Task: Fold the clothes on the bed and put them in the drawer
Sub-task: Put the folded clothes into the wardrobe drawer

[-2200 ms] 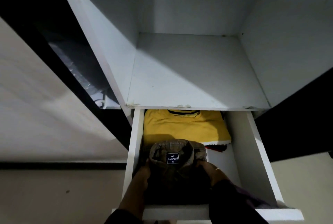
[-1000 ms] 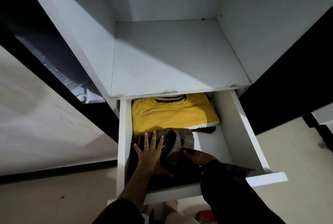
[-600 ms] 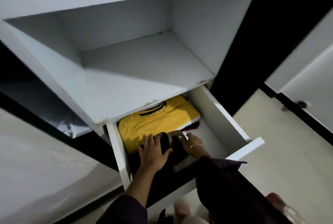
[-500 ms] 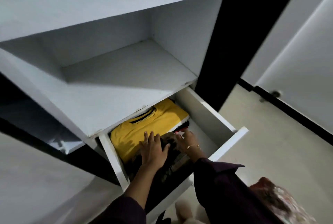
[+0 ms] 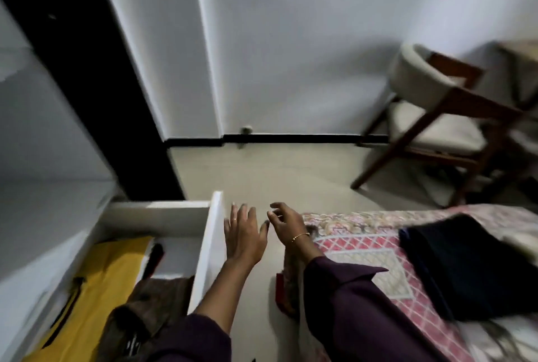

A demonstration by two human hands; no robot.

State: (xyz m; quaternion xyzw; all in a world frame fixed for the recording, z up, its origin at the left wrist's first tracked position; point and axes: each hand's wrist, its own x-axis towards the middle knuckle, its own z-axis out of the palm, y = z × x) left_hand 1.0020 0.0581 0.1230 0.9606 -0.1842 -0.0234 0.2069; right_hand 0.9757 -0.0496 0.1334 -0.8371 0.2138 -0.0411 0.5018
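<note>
The white drawer stands pulled out at the lower left. Inside it lie a folded yellow shirt and a folded brown checked shirt. My left hand hovers just right of the drawer's front panel, fingers straight and spread, holding nothing. My right hand is beside it over the floor, fingers loosely bent, empty. To the right is the bed with a pink patterned cover, and a dark navy garment lies on it.
A wooden chair with pale cushions stands at the far right against the white wall. Bare beige floor lies between the wardrobe and the bed. A black wardrobe panel rises at the left. Something pale lies at the bed's right edge.
Both hands have let go of the brown shirt and come out of the drawer. My view has swung right from the wardrobe to the bed and chair.
</note>
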